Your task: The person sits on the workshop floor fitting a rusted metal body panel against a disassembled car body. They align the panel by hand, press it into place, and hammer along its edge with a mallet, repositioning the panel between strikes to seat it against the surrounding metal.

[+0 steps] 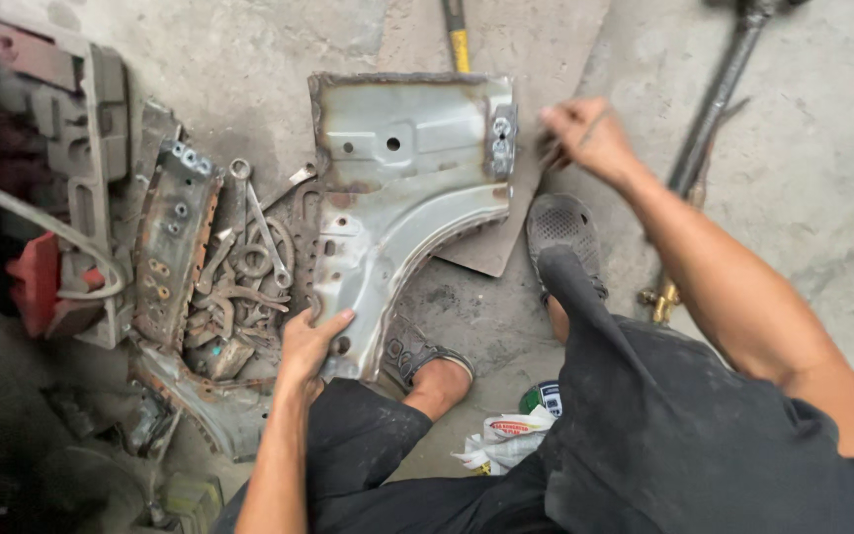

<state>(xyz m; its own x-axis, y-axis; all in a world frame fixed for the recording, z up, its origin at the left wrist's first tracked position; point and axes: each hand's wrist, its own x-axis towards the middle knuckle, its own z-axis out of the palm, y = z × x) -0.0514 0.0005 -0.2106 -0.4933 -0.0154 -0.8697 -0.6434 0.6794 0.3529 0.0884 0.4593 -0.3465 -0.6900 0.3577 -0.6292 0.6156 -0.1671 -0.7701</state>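
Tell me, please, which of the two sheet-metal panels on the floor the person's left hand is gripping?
The left hand grips the larger grey curved panel at its lower end; the narrower rusty panel lies untouched further left, beside the wrenches.

Beside a heap of worn wrenches (249, 259) on a concrete workshop floor: a rusted metal bracket (175, 242) just left of it, a yellow-handled tool (458, 35) up and to its right, a long dark rod (714, 99) far right.

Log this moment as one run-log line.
left hand: grips curved grey sheet-metal panel | right hand: holds thin rod, blurred | beside: rusty wrenches
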